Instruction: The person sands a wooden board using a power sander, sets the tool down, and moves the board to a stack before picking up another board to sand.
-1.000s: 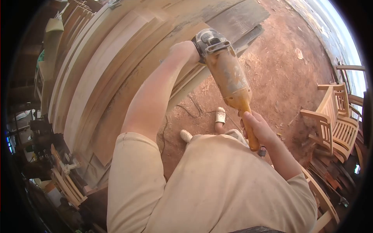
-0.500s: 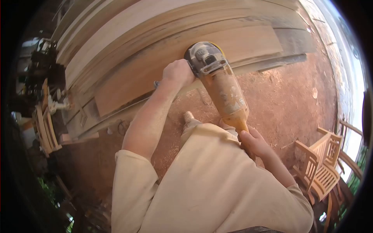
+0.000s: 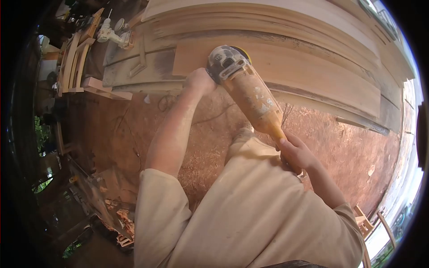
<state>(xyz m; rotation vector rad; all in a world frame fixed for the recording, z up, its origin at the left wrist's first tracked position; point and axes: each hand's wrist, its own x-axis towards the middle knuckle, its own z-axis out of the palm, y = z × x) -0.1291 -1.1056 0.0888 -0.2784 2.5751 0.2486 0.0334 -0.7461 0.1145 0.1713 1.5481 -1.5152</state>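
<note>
A large, dusty angle grinder [image 3: 252,91] with a yellow-rimmed disc [image 3: 244,52] is held in both hands. My left hand [image 3: 200,82] is closed beside the grinder's head, around what seems to be its side handle, which the fingers hide. Around the yellow rear handle [image 3: 276,132] my right hand [image 3: 296,151] is wrapped. The head lies over a smooth reddish-brown plank [image 3: 313,71], near its left end. Whether the disc's underside touches the wood is hidden.
More long boards [image 3: 268,15] lie behind the plank on a dark, dusty worktop [image 3: 154,67]. A white power drill [image 3: 114,35] and wooden frame pieces [image 3: 73,62] stand at the left. Wood shavings and a thin cord [image 3: 214,117] lie on the reddish floor. Part of a wooden chair [image 3: 364,223] shows lower right.
The grinder has moved left along the plank, from its right part to near its left end, both hands with it. My view has swung left, bringing the drill further in.
</note>
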